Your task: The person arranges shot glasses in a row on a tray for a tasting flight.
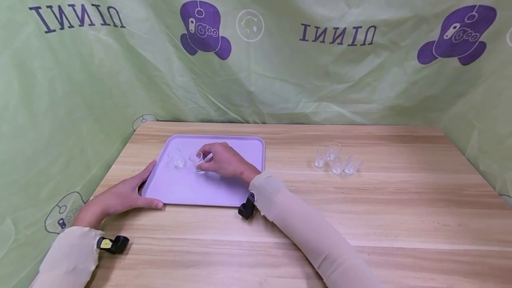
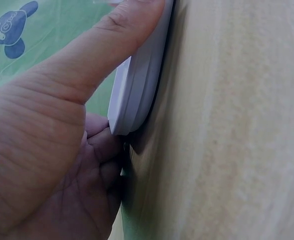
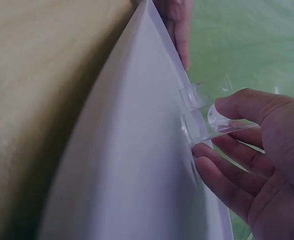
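Observation:
My right hand (image 1: 226,160) is over the lilac tray (image 1: 192,192), with thumb and fingers around a small clear glass (image 1: 196,158). In the right wrist view, the base of this glass (image 3: 194,127) is right at the tray's surface. Another clear glass (image 1: 177,159) stands just to its left on the tray. At the tray's near left corner, my left hand (image 1: 126,194) grips the edge. Its thumb lies along the front rim, and its other fingers are at the left side. The left wrist view shows curled fingers (image 2: 104,150) against the tray's corner (image 2: 132,107).
Several more clear glasses (image 1: 338,160) stand grouped on the wooden table (image 1: 380,217), right of the tray. A green printed cloth (image 1: 272,88) hangs behind the table's far edge and along both sides.

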Demonstrator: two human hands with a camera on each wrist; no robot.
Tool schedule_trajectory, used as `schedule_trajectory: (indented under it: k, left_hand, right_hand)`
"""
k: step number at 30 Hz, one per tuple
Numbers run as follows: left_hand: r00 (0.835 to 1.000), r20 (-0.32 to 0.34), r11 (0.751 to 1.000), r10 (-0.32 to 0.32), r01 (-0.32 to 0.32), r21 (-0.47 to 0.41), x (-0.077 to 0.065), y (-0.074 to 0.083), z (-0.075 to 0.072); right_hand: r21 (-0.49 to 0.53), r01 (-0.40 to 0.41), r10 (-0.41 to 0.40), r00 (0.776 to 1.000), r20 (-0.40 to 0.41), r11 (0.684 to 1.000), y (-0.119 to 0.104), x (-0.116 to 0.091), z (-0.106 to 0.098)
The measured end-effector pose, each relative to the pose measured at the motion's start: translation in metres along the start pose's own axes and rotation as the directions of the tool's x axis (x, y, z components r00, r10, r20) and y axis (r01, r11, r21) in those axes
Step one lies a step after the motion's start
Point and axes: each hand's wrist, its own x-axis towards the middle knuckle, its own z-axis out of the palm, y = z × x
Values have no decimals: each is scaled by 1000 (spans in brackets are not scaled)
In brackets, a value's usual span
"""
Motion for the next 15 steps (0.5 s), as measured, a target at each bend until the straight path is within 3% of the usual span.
schedule_trajectory:
  k: [15]
  left_hand:
    - [1000,1,1000,14,-14,4,1,-1,0]
  right_hand:
    - [-138,-1,6,999,37,990,-7,14,4]
